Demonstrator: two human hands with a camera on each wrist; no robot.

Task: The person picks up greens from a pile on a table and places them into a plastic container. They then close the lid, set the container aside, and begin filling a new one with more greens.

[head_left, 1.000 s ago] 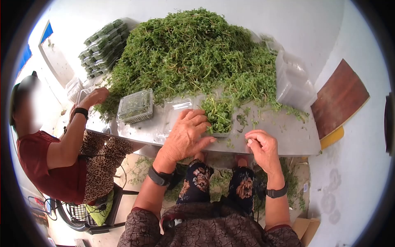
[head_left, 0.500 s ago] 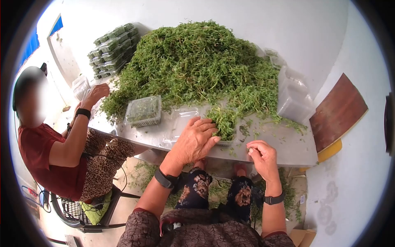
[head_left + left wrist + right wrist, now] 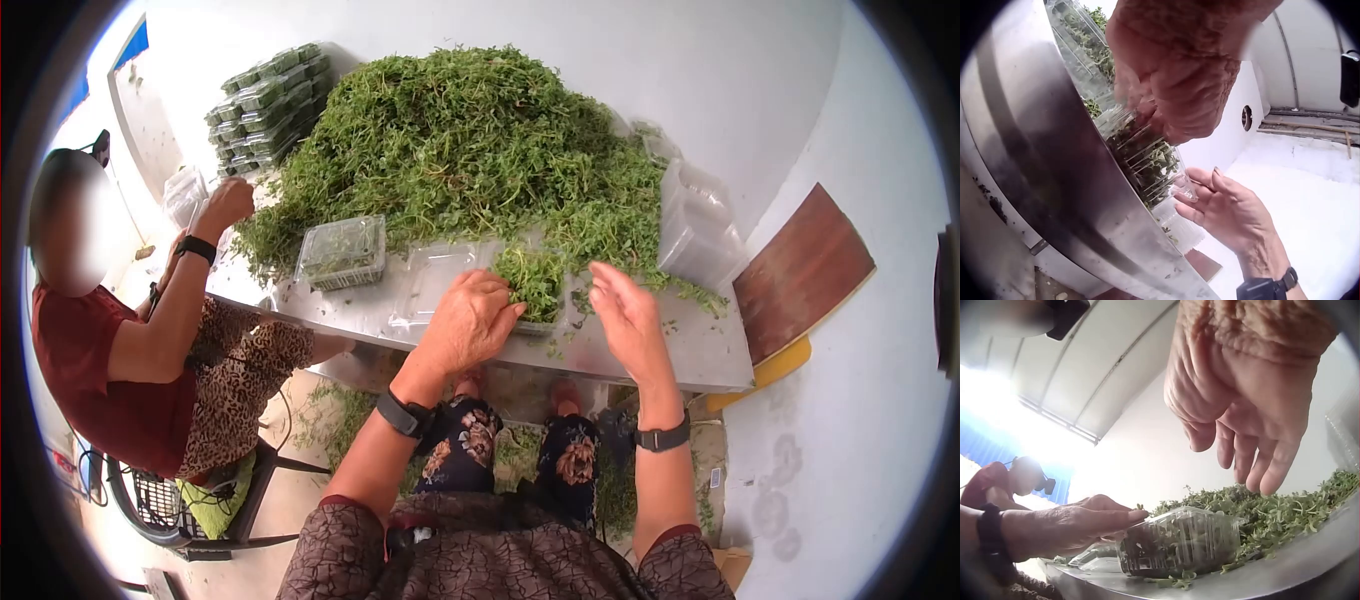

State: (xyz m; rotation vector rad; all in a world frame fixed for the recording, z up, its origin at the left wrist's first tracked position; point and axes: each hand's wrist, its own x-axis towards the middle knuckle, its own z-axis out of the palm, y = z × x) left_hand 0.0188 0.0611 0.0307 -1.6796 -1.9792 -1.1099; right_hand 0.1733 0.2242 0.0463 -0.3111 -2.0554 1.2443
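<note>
An open clear plastic box [image 3: 543,327] filled with leafy green sprigs [image 3: 535,278] sits near the table's front edge, its lid [image 3: 435,285] folded out to the left. My left hand [image 3: 468,318] holds the box at its left side, thumb along the near corner and fingers bent over the edge. In the right wrist view the left thumb lies at the rim of the box [image 3: 1179,547]. To the right of the box, my right hand [image 3: 630,325] hovers with fingers extended, holding nothing. The left wrist view has the right hand [image 3: 1229,215] palm inward beside the box's end.
A large heap of greens [image 3: 470,150] covers the back of the table. Filled boxes are stacked [image 3: 268,105] at the back left; one closed box [image 3: 342,252] stands nearer. Nested empty boxes [image 3: 700,225] stand right. Another person [image 3: 120,380] works at the left end.
My right hand has moved up and closer to the box, and its pinched fingers have straightened. The left fingers have bent more at the box's edge.
</note>
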